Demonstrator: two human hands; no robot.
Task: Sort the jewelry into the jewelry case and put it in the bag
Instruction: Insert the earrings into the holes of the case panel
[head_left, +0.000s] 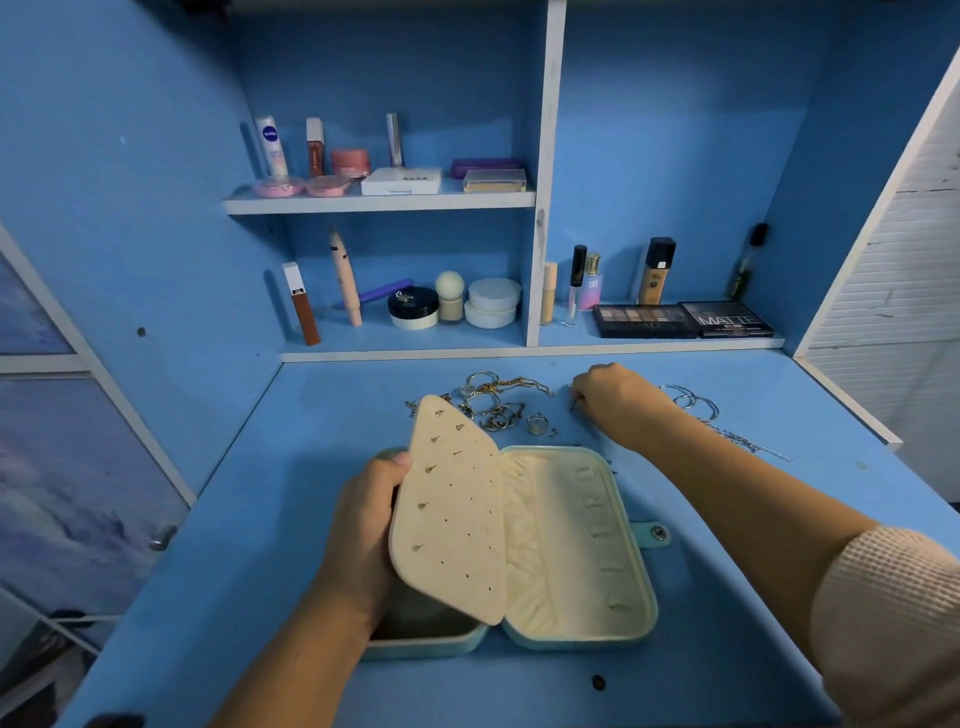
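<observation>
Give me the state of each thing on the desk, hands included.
jewelry case: open, lying flat on the desk.
earring panel: lifted on edge, several studs pinned in.
snap tab: unfastened.
left hand: grips the earring panel's edge.
right hand: fingers curled down at the desk; hold unclear.
gold jewelry: loose pile behind the case.
silver bangles: loose, right of right hand.

The jewelry case (576, 545) lies open on the desk (249, 519), toward the front. Its earring panel (452, 514) stands up from the middle, and the left hand (358, 525) holds the panel's left edge. Behind the case sits a heap of rings (493, 402) — the right hand (613, 400) just right of it, loose chains (696, 405) further right. Shelves (379, 202) of cosmetics stand behind everything.
</observation>
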